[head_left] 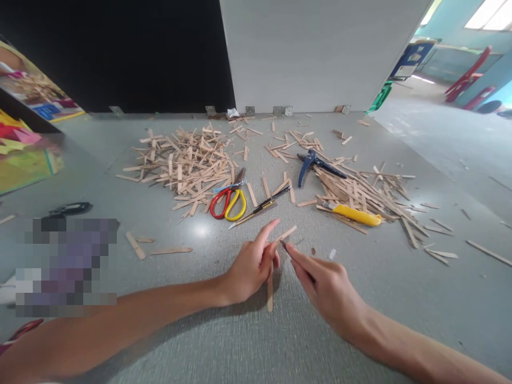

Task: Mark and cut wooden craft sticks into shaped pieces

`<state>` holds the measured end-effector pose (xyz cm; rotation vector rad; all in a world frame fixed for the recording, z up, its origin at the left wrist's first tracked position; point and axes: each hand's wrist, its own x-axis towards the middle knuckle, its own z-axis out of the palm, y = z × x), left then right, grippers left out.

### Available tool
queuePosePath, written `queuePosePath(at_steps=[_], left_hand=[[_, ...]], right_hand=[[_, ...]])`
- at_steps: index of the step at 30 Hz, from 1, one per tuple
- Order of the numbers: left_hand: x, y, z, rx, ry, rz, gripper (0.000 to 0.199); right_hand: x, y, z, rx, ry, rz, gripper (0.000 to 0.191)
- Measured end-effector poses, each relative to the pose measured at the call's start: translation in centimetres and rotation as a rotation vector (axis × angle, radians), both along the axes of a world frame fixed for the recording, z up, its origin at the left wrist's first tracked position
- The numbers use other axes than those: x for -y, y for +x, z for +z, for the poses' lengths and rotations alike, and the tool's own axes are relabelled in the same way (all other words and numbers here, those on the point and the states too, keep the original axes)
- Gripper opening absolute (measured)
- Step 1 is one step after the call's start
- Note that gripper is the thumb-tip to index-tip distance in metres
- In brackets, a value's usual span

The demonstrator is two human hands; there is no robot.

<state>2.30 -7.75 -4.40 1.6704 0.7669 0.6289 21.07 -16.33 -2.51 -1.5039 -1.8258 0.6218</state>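
My left hand is closed on a wooden craft stick, pinched between thumb and fingers, with the index finger raised. My right hand pinches a small dark blade-like piece, whose tip meets or nearly meets that stick; its exact kind is hard to make out. Under my left hand another craft stick lies on the grey tabletop, partly hidden by the fingers. Just beyond the hands lie scissors with one red and one yellow handle, and slim pen-like tools.
Heaps of craft sticks lie at the back left and right. A yellow-handled cutter and a dark blue hand tool rest by the right heap. An upright black-and-white panel closes off the back. A blurred-out patch covers something at left.
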Motion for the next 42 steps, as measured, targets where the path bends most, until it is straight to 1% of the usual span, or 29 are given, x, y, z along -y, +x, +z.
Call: queuePosePath(at_steps=[1,2,4,5,7,10,12,16,19,20,22,24,25,27,28,30,33,35,36,39,40,42], left_hand=[[0.0,0.0,0.1,0.002,-0.011,0.003,0.067],[0.0,0.0,0.2,0.007,-0.027,0.005,0.068],[0.0,0.0,0.4,0.019,-0.078,0.005,0.070],[-0.1,0.0,0.6,0.028,-0.107,0.003,0.071],[-0.2,0.0,0.7,0.052,-0.160,-0.006,0.073],[-0.2,0.0,0.8,0.095,-0.208,-0.018,0.077],[-0.2,0.1,0.7,0.125,-0.230,-0.018,0.078],[-0.1,0.1,1.0,0.166,-0.294,-0.034,0.071],[-0.2,0.1,1.2,0.165,-0.327,-0.025,0.065],[-0.2,0.0,1.2,0.165,-0.327,-0.021,0.063],[-0.4,0.0,1.2,0.177,-0.324,-0.047,0.060],[-0.5,-0.1,1.0,0.198,-0.323,-0.110,0.057],[-0.6,-0.1,1.0,0.205,-0.325,-0.143,0.056],[-0.7,-0.1,0.8,0.207,-0.323,-0.176,0.054],[-0.8,-0.1,0.8,0.200,-0.319,-0.184,0.053],[-0.8,-0.2,0.8,0.175,-0.307,-0.208,0.052],[-0.9,-0.3,0.9,0.124,-0.259,-0.253,0.045],[-0.9,-0.3,0.9,0.098,-0.164,-0.232,0.038],[-0.9,-0.3,0.9,0.085,-0.078,-0.200,0.033],[-0.7,-0.3,0.6,0.057,0.287,-0.111,0.019],[-0.6,-0.4,0.5,0.053,0.414,-0.106,0.018],[-0.4,-0.5,0.2,0.036,0.627,-0.131,0.023]], right_hand=[[0.3,0.0,-0.3,0.177,0.140,0.054,0.045],[0.5,0.1,-0.5,0.349,0.245,0.108,0.049],[0.7,-0.1,-0.4,0.651,0.372,0.175,0.055],[0.7,-0.2,-0.2,0.764,0.414,0.188,0.055],[0.7,-0.6,0.3,0.895,0.480,0.175,0.052],[0.6,-0.8,0.8,0.904,0.513,0.147,0.051],[0.6,-0.4,0.7,0.826,0.511,0.127,0.050],[0.2,0.9,0.5,0.554,0.512,0.024,0.038],[-0.1,1.7,0.7,0.463,0.494,0.007,0.031],[-0.1,1.8,0.8,0.424,0.464,-0.009,0.029],[-0.2,1.7,1.0,0.264,0.321,-0.071,0.027],[-0.4,1.5,1.0,0.013,0.154,-0.151,0.023],[-0.5,1.4,1.0,-0.118,0.098,-0.194,0.020],[-0.9,1.2,1.0,-0.336,0.054,-0.271,0.015],[-1.0,1.1,1.0,-0.410,0.043,-0.288,0.016],[-1.3,1.1,1.0,-0.488,-0.005,-0.271,0.021],[-1.5,0.9,1.2,-0.531,-0.126,-0.221,0.028],[-1.5,0.7,1.3,-0.561,-0.199,-0.223,0.035],[-1.5,0.7,1.4,-0.577,-0.231,-0.233,0.038],[-1.8,0.7,1.6,-0.632,-0.303,-0.275,0.043],[-1.8,0.7,1.6,-0.650,-0.321,-0.280,0.044],[-2.0,0.8,1.7,-0.686,-0.347,-0.275,0.046]])
